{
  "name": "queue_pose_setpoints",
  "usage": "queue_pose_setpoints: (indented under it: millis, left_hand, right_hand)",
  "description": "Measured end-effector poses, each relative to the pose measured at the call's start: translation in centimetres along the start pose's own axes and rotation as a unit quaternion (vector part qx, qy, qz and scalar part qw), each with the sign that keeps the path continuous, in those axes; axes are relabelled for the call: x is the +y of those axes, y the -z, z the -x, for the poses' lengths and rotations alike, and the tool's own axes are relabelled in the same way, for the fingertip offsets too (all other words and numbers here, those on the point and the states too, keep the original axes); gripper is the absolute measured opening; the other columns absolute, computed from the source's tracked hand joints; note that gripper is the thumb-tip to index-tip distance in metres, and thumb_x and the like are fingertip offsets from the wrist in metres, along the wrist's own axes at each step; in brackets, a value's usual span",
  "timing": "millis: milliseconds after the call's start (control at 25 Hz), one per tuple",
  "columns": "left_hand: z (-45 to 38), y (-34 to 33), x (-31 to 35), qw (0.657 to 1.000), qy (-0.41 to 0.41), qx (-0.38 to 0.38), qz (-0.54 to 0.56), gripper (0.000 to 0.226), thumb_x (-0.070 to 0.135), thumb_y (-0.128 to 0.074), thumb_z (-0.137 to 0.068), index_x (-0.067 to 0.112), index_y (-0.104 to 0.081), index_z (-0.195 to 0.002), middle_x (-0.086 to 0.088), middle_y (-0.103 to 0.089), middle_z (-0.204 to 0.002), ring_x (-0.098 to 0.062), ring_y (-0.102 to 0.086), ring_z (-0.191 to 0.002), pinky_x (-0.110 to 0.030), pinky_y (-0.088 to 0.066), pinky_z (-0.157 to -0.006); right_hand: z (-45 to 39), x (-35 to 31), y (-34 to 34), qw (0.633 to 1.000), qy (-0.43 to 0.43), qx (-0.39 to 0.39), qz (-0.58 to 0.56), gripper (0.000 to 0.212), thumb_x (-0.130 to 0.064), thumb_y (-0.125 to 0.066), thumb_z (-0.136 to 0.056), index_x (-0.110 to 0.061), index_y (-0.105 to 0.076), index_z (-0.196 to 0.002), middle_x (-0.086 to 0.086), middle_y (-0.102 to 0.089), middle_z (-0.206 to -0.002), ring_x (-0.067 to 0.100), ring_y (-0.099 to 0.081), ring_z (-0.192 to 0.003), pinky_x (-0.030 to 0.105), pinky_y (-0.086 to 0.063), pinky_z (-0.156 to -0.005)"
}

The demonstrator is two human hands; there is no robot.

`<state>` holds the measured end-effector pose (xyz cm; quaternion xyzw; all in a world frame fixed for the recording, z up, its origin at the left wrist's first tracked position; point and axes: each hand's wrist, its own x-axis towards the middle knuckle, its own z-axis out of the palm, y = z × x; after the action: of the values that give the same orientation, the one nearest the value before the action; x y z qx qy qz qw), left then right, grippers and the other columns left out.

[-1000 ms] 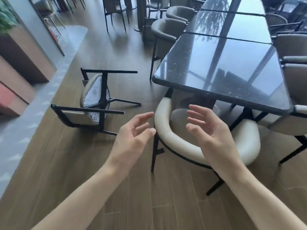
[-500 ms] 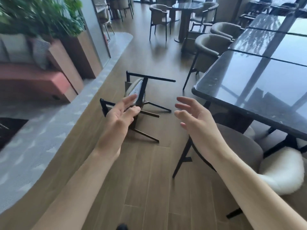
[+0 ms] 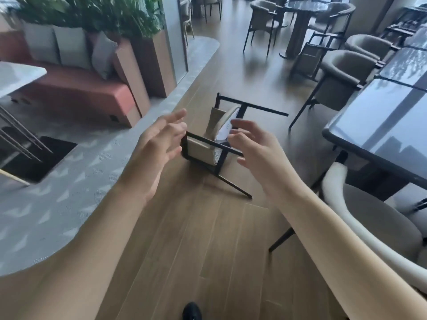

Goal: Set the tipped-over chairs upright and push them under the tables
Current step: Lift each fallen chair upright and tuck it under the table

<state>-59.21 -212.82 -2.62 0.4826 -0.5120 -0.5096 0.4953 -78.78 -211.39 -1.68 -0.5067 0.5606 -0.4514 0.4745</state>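
A tipped-over chair (image 3: 216,138) with black metal legs and beige upholstery lies on its side on the wooden floor, its legs pointing right and towards me. Both my arms reach out towards it. My left hand (image 3: 159,144) hovers at the chair's left side, fingers spread and relaxed, holding nothing. My right hand (image 3: 251,144) hovers in front of the seat's underside, fingers loosely bent, also holding nothing. Whether either hand touches the frame I cannot tell. A dark glossy table (image 3: 379,125) stands to the right, with an upright cream-backed chair (image 3: 360,218) beside it.
More grey armchairs (image 3: 342,72) line the tables at the right and a round table (image 3: 305,8) stands further back. On the left lie a patterned grey carpet (image 3: 76,167), a pink bench with cushions (image 3: 76,82) and a wooden planter with plants (image 3: 152,61). My shoe (image 3: 191,311) shows below.
The view has swung left and moved closer to the tipped-over chair. Both hands have left the upright chair by the table and now reach either side of the fallen one.
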Motion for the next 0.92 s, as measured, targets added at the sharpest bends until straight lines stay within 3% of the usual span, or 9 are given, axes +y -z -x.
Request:
queue_pose_setpoints:
  millis: [200, 440, 720, 920]
  left_hand:
    - [-1.5, 7.8, -2.8, 0.999, 0.043, 0.012, -0.010, 0.038, 0.049, -0.065, -0.070, 0.045, -0.074, -0.107, 0.017, -0.065, -0.125, -0.004, -0.062, -0.120, -0.036, -0.045, -0.108]
    - [-5.2, 12.2, -5.1, 0.997, 0.074, 0.031, 0.004, 0.025, 0.041, -0.061, -0.081, 0.044, -0.075, -0.102, 0.016, -0.069, -0.122, -0.005, -0.064, -0.118, -0.039, -0.045, -0.107]
    - [-15.5, 14.3, -6.2, 0.997, 0.078, 0.018, 0.009, 0.024, 0.038, -0.061, -0.083, 0.040, -0.074, -0.103, 0.015, -0.071, -0.120, -0.006, -0.065, -0.117, -0.034, -0.047, -0.100]
    - [-25.9, 15.8, -5.2, 0.997, 0.079, -0.001, -0.002, 0.027, 0.036, -0.059, -0.085, 0.035, -0.073, -0.108, 0.012, -0.069, -0.126, -0.008, -0.065, -0.117, -0.037, -0.047, -0.104]
  right_hand:
    - [-3.1, 1.2, -9.3, 0.999, -0.017, -0.030, 0.002, 0.038, -0.028, -0.062, -0.092, -0.030, -0.061, -0.129, -0.025, -0.068, -0.093, -0.008, -0.065, -0.094, 0.027, -0.051, -0.092]
    - [-7.8, 2.3, -15.0, 0.998, -0.042, -0.046, 0.010, 0.037, -0.030, -0.063, -0.091, -0.032, -0.062, -0.128, -0.022, -0.067, -0.104, -0.008, -0.063, -0.098, 0.036, -0.052, -0.100]
    - [-18.3, 2.1, -17.9, 0.998, -0.045, -0.038, -0.024, 0.034, -0.028, -0.061, -0.093, -0.031, -0.064, -0.126, -0.023, -0.071, -0.096, -0.007, -0.065, -0.099, 0.031, -0.053, -0.097]
    - [-27.8, 0.8, -19.1, 0.996, -0.069, -0.044, -0.046, 0.033, -0.027, -0.059, -0.093, -0.032, -0.064, -0.126, -0.022, -0.073, -0.099, -0.007, -0.065, -0.100, 0.028, -0.053, -0.095]
